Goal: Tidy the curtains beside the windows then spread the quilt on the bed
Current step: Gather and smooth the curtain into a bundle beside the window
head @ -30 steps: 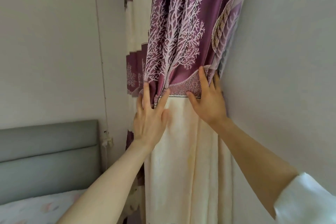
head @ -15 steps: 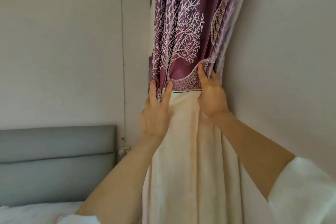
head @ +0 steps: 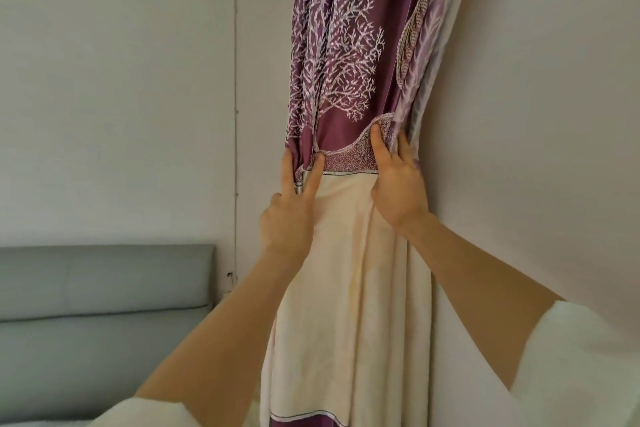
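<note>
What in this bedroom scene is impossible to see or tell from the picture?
- Window: head view, hidden behind the curtain.
- Curtain top and hem: cut off by the frame edges.
- Quilt: out of view; only the grey headboard shows.
- Right hand fingertips: tucked behind the curtain's fold.

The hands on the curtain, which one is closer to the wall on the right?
The right hand; it grips the curtain edge against that wall, while the left hand holds the opposite edge.
</note>
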### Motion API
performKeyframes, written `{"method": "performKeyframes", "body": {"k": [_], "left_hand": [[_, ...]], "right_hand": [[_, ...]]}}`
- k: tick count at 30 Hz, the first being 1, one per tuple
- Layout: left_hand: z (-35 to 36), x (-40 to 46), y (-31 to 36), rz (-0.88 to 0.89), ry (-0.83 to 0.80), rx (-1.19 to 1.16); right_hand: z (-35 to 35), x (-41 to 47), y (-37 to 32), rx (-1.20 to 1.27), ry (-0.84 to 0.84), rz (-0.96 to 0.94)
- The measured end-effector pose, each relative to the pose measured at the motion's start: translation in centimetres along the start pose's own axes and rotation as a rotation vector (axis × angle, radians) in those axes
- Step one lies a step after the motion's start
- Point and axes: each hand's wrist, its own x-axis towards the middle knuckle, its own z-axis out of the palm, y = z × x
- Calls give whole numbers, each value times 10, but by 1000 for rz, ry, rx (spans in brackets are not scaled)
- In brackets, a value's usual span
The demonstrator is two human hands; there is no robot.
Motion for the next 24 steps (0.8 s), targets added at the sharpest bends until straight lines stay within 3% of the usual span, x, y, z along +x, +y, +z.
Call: {"method": "performKeyframes", "body": {"k": [16, 24], "left_hand": [[157, 136, -92, 67, -43, 21], [221, 186, -115, 58, 49, 115]], "right_hand": [[193, 108, 21, -43, -65, 46], [261, 150, 34, -18, -56, 43]]}}
